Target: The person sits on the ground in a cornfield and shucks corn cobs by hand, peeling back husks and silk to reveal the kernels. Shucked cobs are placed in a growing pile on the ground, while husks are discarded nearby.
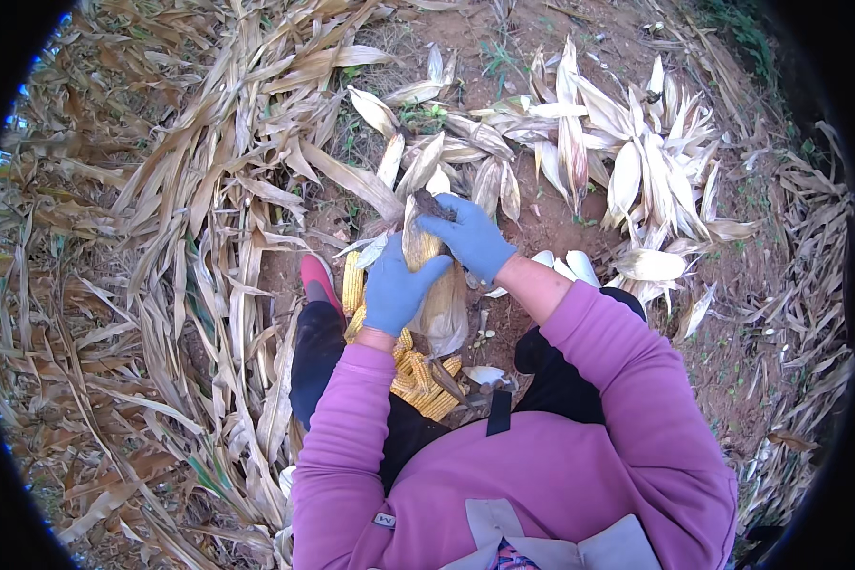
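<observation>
In front of me, my left hand (401,288) in a blue-grey glove is wrapped around a maize ear (422,246) that still has dry, pale husk on it. My right hand (474,239), gloved alike, pinches the far end of this ear, where a dark brown clump (433,205) shows at its tip. Loose husk (445,313) hangs from the ear towards me. Below my left wrist, several bare yellow maize cobs (420,381) lie in a heap between my legs. My fingers hide part of the ear.
Beyond my hands, unhusked maize ears (488,185) lie on reddish soil. A pile of opened husks (645,171) spreads to the right. Dry maize stalks and leaves (206,171) cover the left side. My red shoe (318,280) rests beside the cobs.
</observation>
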Action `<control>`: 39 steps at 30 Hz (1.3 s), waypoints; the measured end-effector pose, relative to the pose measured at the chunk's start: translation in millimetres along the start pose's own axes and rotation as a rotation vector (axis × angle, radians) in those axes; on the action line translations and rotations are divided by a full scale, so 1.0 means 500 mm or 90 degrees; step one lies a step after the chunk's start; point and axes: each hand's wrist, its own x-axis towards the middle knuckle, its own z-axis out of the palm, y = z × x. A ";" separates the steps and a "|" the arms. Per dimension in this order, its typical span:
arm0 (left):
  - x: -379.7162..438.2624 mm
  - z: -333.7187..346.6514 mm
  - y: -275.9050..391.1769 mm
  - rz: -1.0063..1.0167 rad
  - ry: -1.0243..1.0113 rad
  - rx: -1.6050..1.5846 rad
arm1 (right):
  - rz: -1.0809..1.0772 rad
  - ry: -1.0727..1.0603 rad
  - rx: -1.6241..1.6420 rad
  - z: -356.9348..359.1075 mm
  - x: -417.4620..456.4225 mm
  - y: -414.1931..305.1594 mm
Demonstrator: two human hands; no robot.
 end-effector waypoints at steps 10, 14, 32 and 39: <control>-0.008 -0.026 0.017 -0.080 -0.156 -0.415 | 0.115 -0.065 0.273 -0.017 -0.002 -0.037; -0.006 0.003 -0.022 -0.108 -0.042 -0.338 | 0.102 0.002 0.113 0.010 0.003 0.001; -0.008 0.018 -0.053 -0.034 0.056 -0.155 | -0.039 -0.005 -0.144 0.012 -0.022 -0.007; -0.003 0.016 -0.052 -0.075 0.094 -0.215 | -0.027 -0.014 -0.119 0.018 -0.024 -0.007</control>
